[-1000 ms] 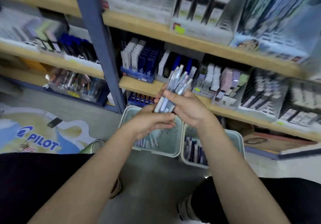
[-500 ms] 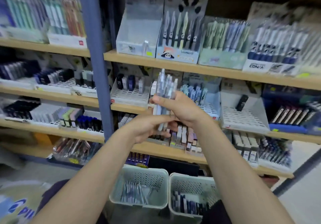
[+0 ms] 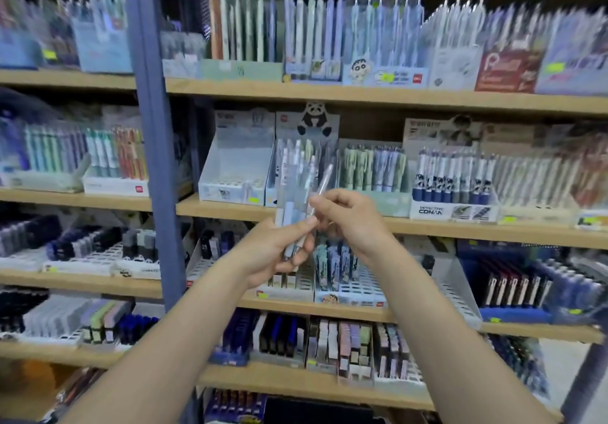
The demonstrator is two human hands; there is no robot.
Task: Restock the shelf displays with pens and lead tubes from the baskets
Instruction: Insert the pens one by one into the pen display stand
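We face a tall shelving unit of pale wooden boards, divided by a blue-grey upright post left of centre. Every level carries stationery displays; much of the outer edge of the view is blurred and we cannot read the stock there.

On the top board stand cartons of pastel pens, among them one with a cartoon boy on its front. On the board below, left to right of centre, we note an open white display box whose slotted insert appears mostly unfilled, a panda-topped display directly behind the raised hands, a pale green tray of pens, and a box marked DETECTIVE CONAN. Lower boards hold white slotted racks of lead tubes and small boxed refills in dark and pastel colours.

Both forearms reach up from the lower edge of the view and meet in front of the panda-topped display. The left hand has its grip clenched around the lower ends of a bundle of pens, pale blue and white with clear barrels, held roughly upright at the level of the second board. The right hand pinches a single clear pen from the right side of that bundle between thumb and fingertips; this pen tilts to the right at its top, and its lower end is close against the bundle.
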